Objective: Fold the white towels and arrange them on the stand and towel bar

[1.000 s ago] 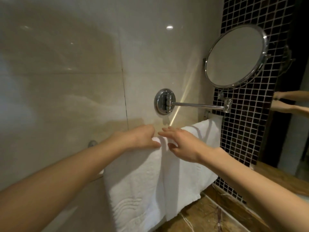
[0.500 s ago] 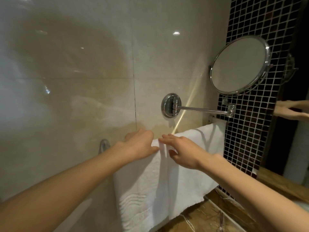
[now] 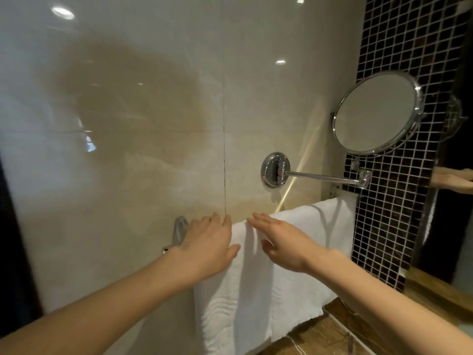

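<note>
A white towel (image 3: 256, 303) hangs over the towel bar (image 3: 179, 229), covering it from the left bracket to its right end, hem just above the counter (image 3: 332, 336). The left hand (image 3: 207, 248) lies flat at the towel's left edge, fingers straight and together. The right hand (image 3: 284, 243), fingers straight and thumb apart, rests along the top fold, apparently smoothing the drape square. A round mirror (image 3: 376, 114) juts out above.

Glossy beige wall tiles (image 3: 153, 124), dotted with ceiling-light reflections (image 3: 62, 12). At right, dark mosaic strip (image 3: 399, 226) behind round chrome mirror (image 3: 375, 112) on wall-mounted swing arm (image 3: 322, 177). Below, brown marbled stone (image 3: 320, 336).
</note>
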`<state>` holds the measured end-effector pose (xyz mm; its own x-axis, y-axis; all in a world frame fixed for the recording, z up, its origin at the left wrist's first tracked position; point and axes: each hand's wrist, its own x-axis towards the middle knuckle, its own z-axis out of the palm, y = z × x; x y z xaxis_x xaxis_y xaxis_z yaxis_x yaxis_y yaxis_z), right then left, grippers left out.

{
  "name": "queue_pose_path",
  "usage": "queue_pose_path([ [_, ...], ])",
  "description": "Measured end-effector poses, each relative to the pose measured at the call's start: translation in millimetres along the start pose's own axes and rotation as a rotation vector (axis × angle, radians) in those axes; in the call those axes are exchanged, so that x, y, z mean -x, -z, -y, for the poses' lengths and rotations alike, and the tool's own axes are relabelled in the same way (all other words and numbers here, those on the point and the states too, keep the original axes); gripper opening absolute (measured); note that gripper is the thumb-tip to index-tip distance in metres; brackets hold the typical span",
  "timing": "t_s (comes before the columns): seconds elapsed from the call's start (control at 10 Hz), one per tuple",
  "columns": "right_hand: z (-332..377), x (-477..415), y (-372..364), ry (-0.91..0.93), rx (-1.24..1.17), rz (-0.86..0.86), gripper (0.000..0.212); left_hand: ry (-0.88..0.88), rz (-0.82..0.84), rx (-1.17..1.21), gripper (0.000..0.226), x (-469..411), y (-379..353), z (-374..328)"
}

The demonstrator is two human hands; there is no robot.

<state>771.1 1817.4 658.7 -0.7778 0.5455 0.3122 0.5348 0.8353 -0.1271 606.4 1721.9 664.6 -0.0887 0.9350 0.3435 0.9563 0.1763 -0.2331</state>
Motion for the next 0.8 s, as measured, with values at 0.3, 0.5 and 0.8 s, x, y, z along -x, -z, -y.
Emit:
queue_pose_path([
  [0.3, 19, -1, -9, -0.016, 0.022, 0.028, 0.069, -0.010, 0.035, -0.093, 0.082, 25, -5, -8],
  [0.5, 24, 4, -6, -0.048, 0.003, 0.034, 0.068, -0.014, 0.017, -0.049, 0.063, 27, 4, -8],
  [0.8, 20, 49, 25, -0.247, -0.119, -0.144, 0.056, 0.079, -0.341, 0.714, 0.035, 13, 17, -18],
])
